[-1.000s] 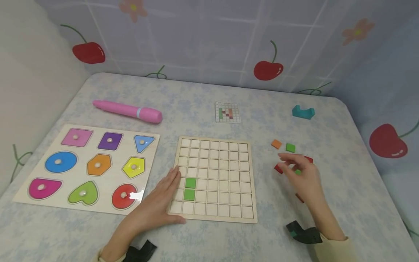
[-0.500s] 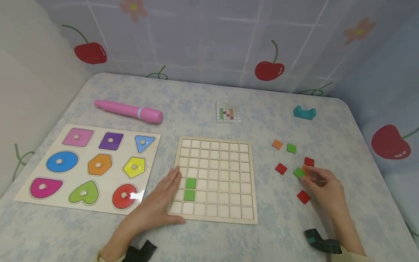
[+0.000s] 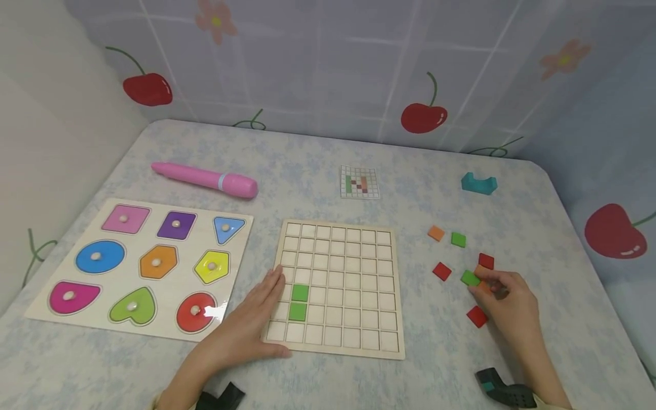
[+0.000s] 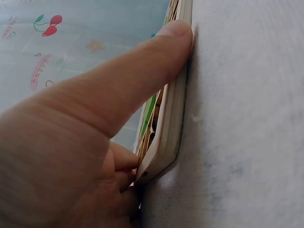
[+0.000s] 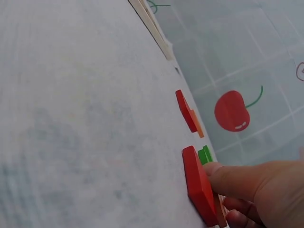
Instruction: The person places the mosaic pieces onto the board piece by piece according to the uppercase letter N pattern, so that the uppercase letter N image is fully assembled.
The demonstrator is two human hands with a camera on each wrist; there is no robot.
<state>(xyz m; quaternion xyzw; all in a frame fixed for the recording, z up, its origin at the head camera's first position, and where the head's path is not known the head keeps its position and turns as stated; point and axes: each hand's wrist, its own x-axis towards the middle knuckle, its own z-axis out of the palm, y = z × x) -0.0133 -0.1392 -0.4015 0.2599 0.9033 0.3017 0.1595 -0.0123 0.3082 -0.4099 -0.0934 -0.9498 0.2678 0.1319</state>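
Observation:
My left hand rests along the left side of a wooden grid board, fingers on its edge and thumb at the near corner. Two green square tiles lie in the board's left part, one above the other. At the right, my right hand pinches a green tile between thumb and forefinger, with orange tile showing between the fingers. Around it lie a red tile, another red tile and a third red tile. In the right wrist view, the thumb covers part of the green tile.
Farther back lie an orange tile and a loose green tile. A knobbed shape puzzle lies left of the board. Behind are a pink pen-shaped thing, a printed pattern card and a teal block.
My right hand has moved right and down from above the tiles, and its thumb and forefinger have come together at the green tile. The left hand has stayed on the board.

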